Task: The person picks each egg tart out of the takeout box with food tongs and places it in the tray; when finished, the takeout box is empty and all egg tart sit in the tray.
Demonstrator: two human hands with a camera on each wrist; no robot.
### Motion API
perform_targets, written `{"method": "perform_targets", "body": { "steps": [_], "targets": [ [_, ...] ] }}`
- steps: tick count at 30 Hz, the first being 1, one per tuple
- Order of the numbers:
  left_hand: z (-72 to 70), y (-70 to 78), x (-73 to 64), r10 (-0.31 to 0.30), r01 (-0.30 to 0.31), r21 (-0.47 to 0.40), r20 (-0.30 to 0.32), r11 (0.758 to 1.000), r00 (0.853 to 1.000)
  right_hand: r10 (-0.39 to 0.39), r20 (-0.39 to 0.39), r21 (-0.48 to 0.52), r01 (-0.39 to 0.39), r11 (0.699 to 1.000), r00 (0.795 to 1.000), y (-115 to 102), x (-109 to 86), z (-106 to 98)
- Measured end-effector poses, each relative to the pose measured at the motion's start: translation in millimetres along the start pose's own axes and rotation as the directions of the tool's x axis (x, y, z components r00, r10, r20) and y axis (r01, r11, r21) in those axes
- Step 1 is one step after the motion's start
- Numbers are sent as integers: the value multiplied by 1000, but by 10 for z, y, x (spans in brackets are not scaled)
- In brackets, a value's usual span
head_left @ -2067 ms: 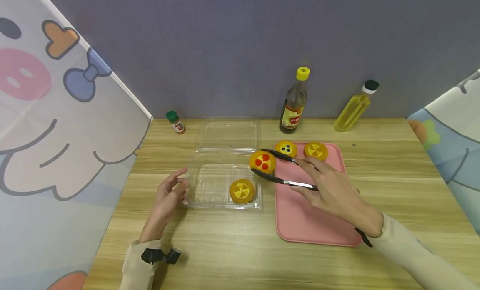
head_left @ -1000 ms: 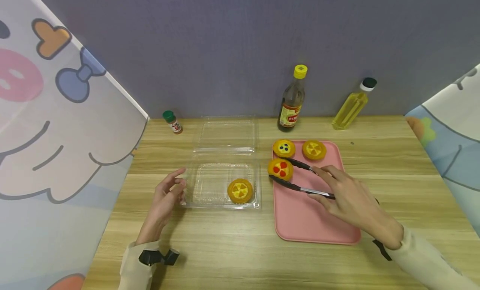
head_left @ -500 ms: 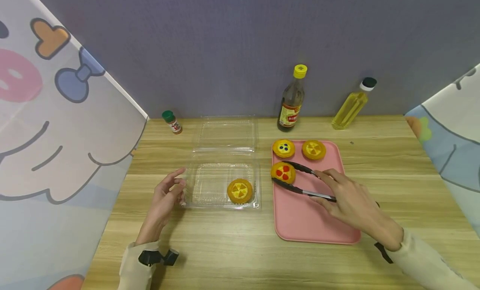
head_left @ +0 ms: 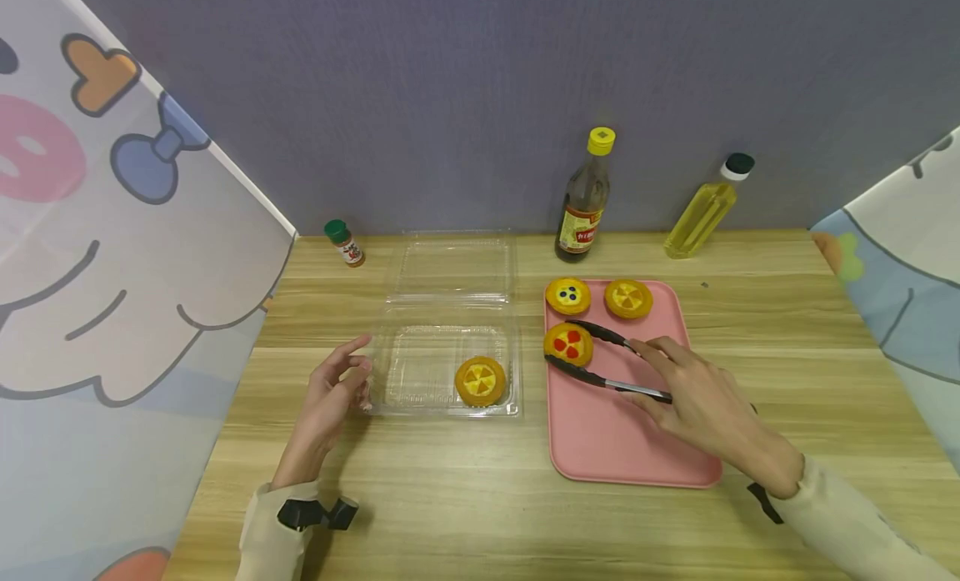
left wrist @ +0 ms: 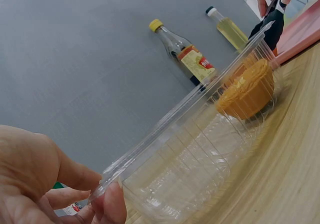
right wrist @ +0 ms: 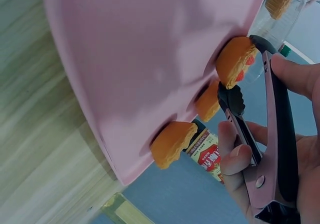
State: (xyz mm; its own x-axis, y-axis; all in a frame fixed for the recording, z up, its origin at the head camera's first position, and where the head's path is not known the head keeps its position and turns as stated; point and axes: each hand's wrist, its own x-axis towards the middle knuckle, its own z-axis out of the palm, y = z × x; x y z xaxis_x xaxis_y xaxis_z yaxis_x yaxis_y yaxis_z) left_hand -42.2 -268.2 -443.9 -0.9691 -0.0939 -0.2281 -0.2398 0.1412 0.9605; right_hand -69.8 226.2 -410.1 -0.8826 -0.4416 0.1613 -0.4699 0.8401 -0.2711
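My right hand [head_left: 705,402] holds a pair of tongs [right wrist: 280,134] over the pink tray [head_left: 626,439]. Their black tips stand on either side of an egg tart with red topping [head_left: 567,346], at the tray's left edge; whether both tips touch it I cannot tell. Behind it on the tray are a tart with dark blue dots [head_left: 567,297] and a tart with yellow wedges [head_left: 628,299]. My left hand [head_left: 330,398] pinches the left rim of a clear plastic box [left wrist: 175,169]. Inside that box, at the front right, sits another yellow-wedge tart [head_left: 480,382].
The box's clear lid [head_left: 453,268] lies folded back behind it. Along the rear wall stand a green-capped shaker [head_left: 347,246], a dark sauce bottle with yellow cap [head_left: 583,210] and a bottle of yellow oil [head_left: 705,214]. Bare wood shows in front of the box.
My right hand has moved right with the tongs, bringing the red-topped tart from beside the box's right edge onto the tray. During the last half second little moves. My left hand stays at the box.
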Motion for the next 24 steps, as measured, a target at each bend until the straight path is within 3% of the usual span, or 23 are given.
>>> {"method": "perform_targets", "body": {
  "steps": [17,24],
  "targets": [
    [20,27,3,-19,19,-10,-4,1000,1000,-20,-43,-9,20,1000,999,-51,37,-111],
    [14,37,-5,-24,24,-12,-7,1000,1000,-68,-57,-28,67,997,996,-107,100,-172]
  ]
}}
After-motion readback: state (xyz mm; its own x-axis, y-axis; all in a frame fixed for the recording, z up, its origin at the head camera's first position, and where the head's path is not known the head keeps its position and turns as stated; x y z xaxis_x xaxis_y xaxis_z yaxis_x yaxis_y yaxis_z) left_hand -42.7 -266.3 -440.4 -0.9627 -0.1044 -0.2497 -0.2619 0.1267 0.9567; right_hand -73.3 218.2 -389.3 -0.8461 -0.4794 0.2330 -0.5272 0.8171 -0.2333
